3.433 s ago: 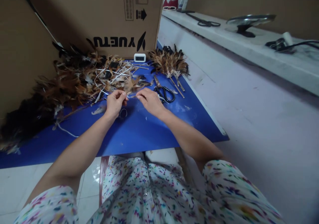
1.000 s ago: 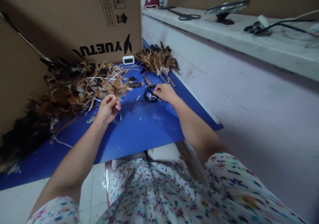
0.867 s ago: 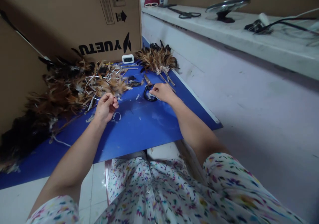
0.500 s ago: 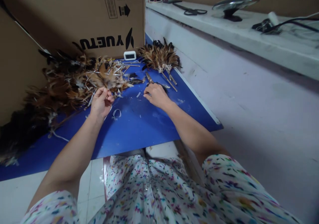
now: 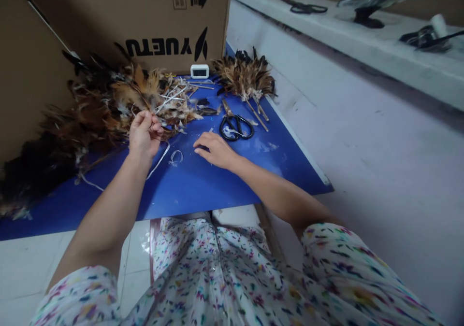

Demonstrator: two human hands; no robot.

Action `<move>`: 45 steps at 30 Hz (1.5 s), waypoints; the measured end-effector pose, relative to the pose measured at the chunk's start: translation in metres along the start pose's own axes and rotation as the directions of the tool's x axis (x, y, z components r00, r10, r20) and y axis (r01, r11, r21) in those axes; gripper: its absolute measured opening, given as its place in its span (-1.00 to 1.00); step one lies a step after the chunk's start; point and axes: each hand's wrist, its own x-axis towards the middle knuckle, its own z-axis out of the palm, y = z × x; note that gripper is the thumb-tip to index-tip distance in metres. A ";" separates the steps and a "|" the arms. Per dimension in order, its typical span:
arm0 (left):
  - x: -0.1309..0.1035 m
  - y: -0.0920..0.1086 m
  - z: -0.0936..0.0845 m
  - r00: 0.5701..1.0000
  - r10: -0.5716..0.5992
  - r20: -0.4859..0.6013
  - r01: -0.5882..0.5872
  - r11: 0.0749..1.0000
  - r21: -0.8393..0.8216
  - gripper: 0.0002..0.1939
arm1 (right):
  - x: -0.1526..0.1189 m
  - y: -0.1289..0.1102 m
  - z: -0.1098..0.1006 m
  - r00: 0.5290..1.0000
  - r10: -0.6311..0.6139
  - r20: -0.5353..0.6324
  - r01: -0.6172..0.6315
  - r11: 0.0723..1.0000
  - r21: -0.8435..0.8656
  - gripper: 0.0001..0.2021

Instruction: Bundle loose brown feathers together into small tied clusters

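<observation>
Left hand point(image 5: 144, 134) has its grip pinched shut on the quill ends of a small bunch of feathers point(image 5: 139, 93), fanned upward and away from the fingers, brown and tan with pale stiff shafts. Right hand point(image 5: 213, 148) lies flat and empty on the blue sheet point(image 5: 203, 186), fingers spread toward a little loop of white string point(image 5: 176, 157); a longer white strand point(image 5: 158, 156) trails from under the left hand.

Progress, as judged: two finished dusters point(image 5: 246, 77) with thin stick handles lie at the far right of the sheet, soft plumes bunched at the head. The bunch in the left hand looks gathered but not bound. A large loose heap of feathers point(image 5: 72, 128) at the left, dark brown to near black and shaggy, appears unsorted, so most of the stock seems left to work. Cut quill stubs point(image 5: 174, 96), white and straw-like, lie scattered beside it.

Black-handled scissors point(image 5: 234, 123), closed, rest just beyond the right hand, not touched. A small white clock point(image 5: 199, 70) stands against the matte cardboard box point(image 5: 145, 17). The sheet is smooth, glossy, dusted with pale fluff
</observation>
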 end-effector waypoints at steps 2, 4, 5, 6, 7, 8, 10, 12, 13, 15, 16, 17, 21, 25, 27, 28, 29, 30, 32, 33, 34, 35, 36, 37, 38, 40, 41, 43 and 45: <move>0.001 0.000 0.000 1.000 0.007 -0.007 -0.007 1.000 0.007 -0.75 | 0.006 -0.008 0.007 1.000 -0.007 0.028 0.006 0.999 0.040 -0.87; 0.001 -0.002 0.001 1.000 0.012 -0.001 -0.012 1.000 0.018 -0.75 | 0.014 -0.018 0.013 0.998 0.000 0.066 -0.003 0.999 0.037 -0.85; 0.000 -0.003 0.001 1.000 0.014 0.005 -0.014 1.000 0.024 -0.75 | 0.018 -0.022 0.017 0.996 0.013 0.085 -0.015 1.000 0.019 -0.83; 0.000 -0.004 0.001 1.000 0.015 0.013 -0.015 0.999 0.031 -0.76 | 0.023 -0.026 0.020 0.994 0.034 0.101 -0.033 0.999 -0.006 -0.81; -0.001 -0.005 0.001 1.000 0.016 0.021 -0.017 0.999 0.038 -0.76 | 0.027 -0.030 0.023 0.992 0.059 0.113 -0.056 0.998 -0.033 -0.79; -0.001 -0.006 0.001 0.999 0.017 0.032 -0.019 0.999 0.044 -0.77 | 0.030 -0.033 0.025 0.989 0.082 0.123 -0.075 0.995 -0.059 -0.80; -0.002 -0.008 0.000 0.998 0.018 0.055 -0.021 0.998 0.051 -0.78 | 0.035 -0.037 0.028 0.984 0.109 0.141 -0.097 0.991 -0.087 -0.86; -0.003 -0.009 0.001 0.997 0.017 0.069 -0.021 0.998 0.058 -0.78 | 0.037 -0.036 0.027 0.982 0.118 0.147 -0.112 0.992 -0.050 -0.89; -0.004 -0.010 0.001 0.997 0.014 0.074 -0.019 0.998 0.065 -0.77 | 0.036 -0.034 0.026 0.982 0.129 0.137 -0.131 0.991 0.002 -0.89; -0.004 -0.012 0.001 0.996 0.006 0.089 -0.014 0.996 0.087 -0.77 | 0.034 -0.028 0.022 0.978 0.188 0.092 -0.201 0.966 0.161 -0.91; -0.004 -0.013 0.001 0.995 0.000 0.103 -0.011 0.995 0.098 -0.76 | 0.033 -0.025 0.019 0.969 0.239 0.070 -0.249 0.932 0.265 -0.92; -0.004 -0.014 0.001 0.993 -0.008 0.121 -0.006 0.994 0.108 -0.76 | 0.032 -0.021 0.016 0.953 0.296 0.061 -0.297 0.877 0.378 -0.92; -0.007 -0.022 0.000 0.978 -0.044 0.203 0.013 0.989 0.150 -0.73 | 0.031 -0.012 0.005 0.870 0.483 0.097 -0.401 0.580 0.710 -0.93; -0.013 -0.029 0.001 0.963 -0.094 0.254 0.033 0.972 0.232 -0.67 | 0.033 -0.011 -0.001 0.854 0.518 0.052 -0.347 0.491 0.799 -0.86; -0.015 -0.031 0.002 0.952 -0.119 0.280 0.040 0.961 0.272 -0.62 | 0.034 -0.011 -0.002 0.849 0.527 0.034 -0.325 0.471 0.820 -0.88; -0.016 -0.031 0.002 0.947 -0.126 0.295 0.038 0.957 0.287 -0.60 | 0.035 -0.011 -0.002 0.844 0.536 0.032 -0.321 0.454 0.831 -0.86; -0.017 -0.032 0.003 0.942 -0.129 0.309 0.032 0.953 0.301 -0.57 | 0.035 -0.010 -0.002 0.837 0.546 0.034 -0.317 0.434 0.843 -0.83; -0.018 -0.033 0.003 0.938 -0.127 0.322 0.021 0.949 0.314 -0.55 | 0.036 -0.010 -0.002 0.829 0.558 0.034 -0.311 0.410 0.857 -0.80; -0.020 -0.035 0.004 0.932 -0.122 0.341 -0.007 0.936 0.352 -0.52 | 0.036 -0.010 -0.002 0.815 0.579 0.038 -0.296 0.359 0.885 -0.76; -0.021 -0.036 0.004 0.928 -0.119 0.352 -0.023 0.927 0.374 -0.52 | 0.035 -0.011 -0.002 0.810 0.585 0.037 -0.285 0.337 0.897 -0.76; -0.021 -0.037 0.005 0.923 -0.117 0.367 -0.042 0.917 0.397 -0.52 | 0.035 -0.011 -0.002 0.809 0.588 0.033 -0.270 0.321 0.908 -0.76; -0.022 -0.038 0.005 0.916 -0.114 0.384 -0.063 0.906 0.419 -0.53 | 0.034 -0.012 -0.002 0.811 0.584 0.026 -0.252 0.309 0.917 -0.76; -0.023 -0.039 0.005 0.908 -0.109 0.405 -0.089 0.894 0.440 -0.54 | 0.034 -0.012 -0.002 0.817 0.577 0.016 -0.231 0.301 0.925 -0.77; -0.024 -0.040 0.005 0.897 -0.102 0.429 -0.119 0.880 0.460 -0.56 | 0.033 -0.011 -0.002 0.825 0.565 0.006 -0.206 0.291 0.934 -0.79; -0.025 -0.040 0.006 0.885 -0.096 0.455 -0.152 0.865 0.479 -0.58 | 0.033 -0.010 -0.002 0.831 0.557 -0.001 -0.185 0.278 0.943 -0.80; -0.028 -0.040 0.007 0.858 -0.101 0.503 -0.205 0.832 0.516 -0.60 | 0.033 -0.007 0.000 0.834 0.552 0.003 -0.165 0.245 0.955 -0.83; -0.029 -0.039 0.007 0.845 -0.111 0.523 -0.220 0.819 0.529 -0.60 | 0.034 -0.005 0.001 0.834 0.552 0.007 -0.164 0.235 0.958 -0.85; -0.032 -0.038 0.010 0.822 -0.144 0.551 -0.226 0.806 0.548 -0.61 | 0.036 -0.001 0.003 0.838 0.546 0.004 -0.166 0.247 0.955 -0.86; -0.034 -0.036 0.012 0.809 -0.175 0.562 -0.213 0.803 0.556 -0.63 | 0.037 0.000 0.004 0.855 0.519 -0.001 -0.174 0.287 0.942 -0.85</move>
